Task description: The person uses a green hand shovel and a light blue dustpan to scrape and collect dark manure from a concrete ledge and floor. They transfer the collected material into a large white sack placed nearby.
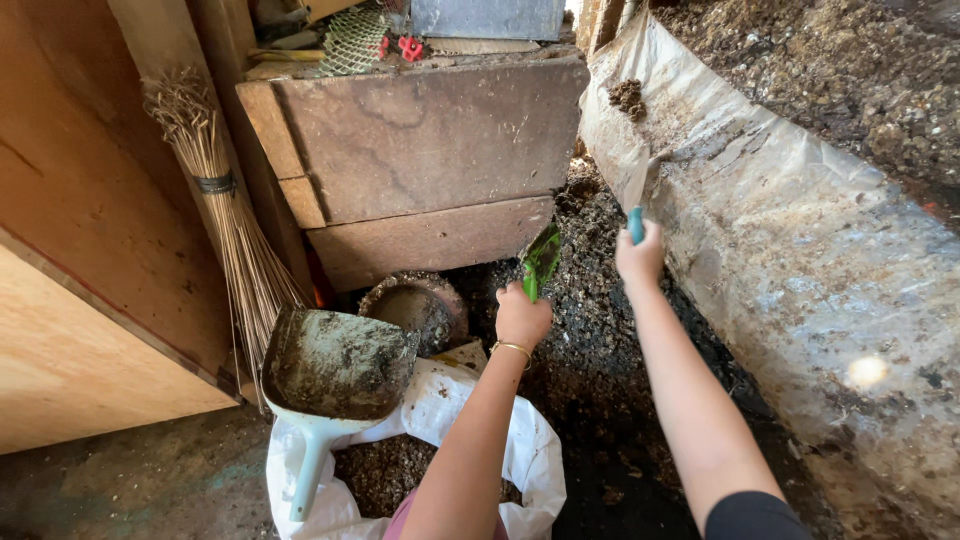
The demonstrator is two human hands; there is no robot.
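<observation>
While the left hand (522,318) grips a green scoop (541,260), the right hand (640,256) clenches a teal handle (636,225).

Compost shed (600,340) — wood boards (430,140), broom (225,220), sack (440,410).

Pale blue dustpan (330,385), white sack (440,420), green scoop (541,260), teal handle (636,225)

Straw broom (225,210); dustpan (335,375); white sack (440,410)
</observation>
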